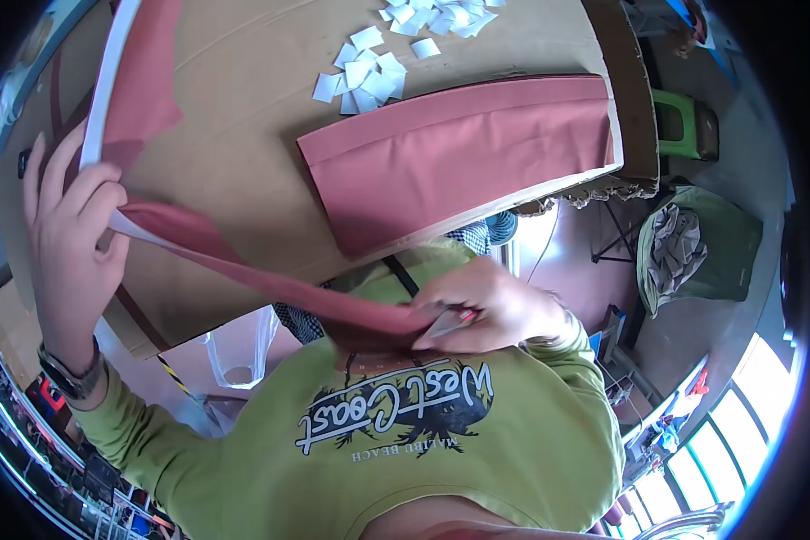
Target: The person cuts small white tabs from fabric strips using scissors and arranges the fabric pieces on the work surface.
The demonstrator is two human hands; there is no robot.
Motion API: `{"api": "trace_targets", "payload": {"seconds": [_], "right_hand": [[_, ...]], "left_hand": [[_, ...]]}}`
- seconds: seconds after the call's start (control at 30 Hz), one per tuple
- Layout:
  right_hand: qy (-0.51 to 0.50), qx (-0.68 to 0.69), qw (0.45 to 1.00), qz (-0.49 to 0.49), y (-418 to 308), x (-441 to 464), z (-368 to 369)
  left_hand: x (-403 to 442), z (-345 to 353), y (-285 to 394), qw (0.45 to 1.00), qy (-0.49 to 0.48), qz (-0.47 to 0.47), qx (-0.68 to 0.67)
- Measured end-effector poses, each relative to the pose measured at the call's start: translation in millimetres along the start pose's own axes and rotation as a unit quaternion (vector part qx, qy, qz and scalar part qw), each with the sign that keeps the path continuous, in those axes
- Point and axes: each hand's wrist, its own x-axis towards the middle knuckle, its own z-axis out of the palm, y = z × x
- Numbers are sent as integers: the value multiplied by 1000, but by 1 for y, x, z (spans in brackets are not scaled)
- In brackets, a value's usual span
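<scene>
A long pink, leather-like piece (270, 282) with a pale edge stretches between my hands, in front of my chest. My left hand (79, 211) closes thumb and fingers on its white-edged bend at the left, with the other fingers raised. From there the white edge runs up to the top of the view. My right hand (490, 306) pinches the piece's near end, and a small whitish flap with a bit of red shows at the fingertips. Another pink piece (459, 166) with a folded upper edge lies flat on the cardboard (243, 99).
Small white squares (364, 76) lie in loose piles on the cardboard. Its right edge is ragged. A green stool (679, 126) and a green bag (702, 247) with crumpled cloth stand at the right. A clear plastic bag (243, 351) hangs below the cardboard's near edge.
</scene>
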Motion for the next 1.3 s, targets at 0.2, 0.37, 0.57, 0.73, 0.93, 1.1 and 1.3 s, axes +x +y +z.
{"api": "trace_targets", "payload": {"seconds": [0.2, 0.37, 0.57, 0.73, 0.93, 1.1, 1.3], "right_hand": [[60, -104, 976, 180, -23, -49, -39], [277, -154, 918, 238, -10, -61, -43], [363, -110, 887, 263, -4, -71, -46], [455, -53, 849, 262, 9, -84, -47], [549, -22, 806, 221, 16, -81, -52], [562, -245, 774, 159, 27, -80, -71], [647, -201, 698, 230, 24, -77, -98]], "left_hand": [[18, 10, 0, 993, -34, -25, -108], [43, 46, -10, 989, 22, -19, -145], [60, 57, -17, 988, 84, -3, -132], [58, 52, -13, 992, 76, 14, -101], [48, 22, -11, 991, 20, 47, -125], [49, 17, -7, 990, -8, 50, -133], [51, 31, -8, 994, -8, 16, -112]]}}
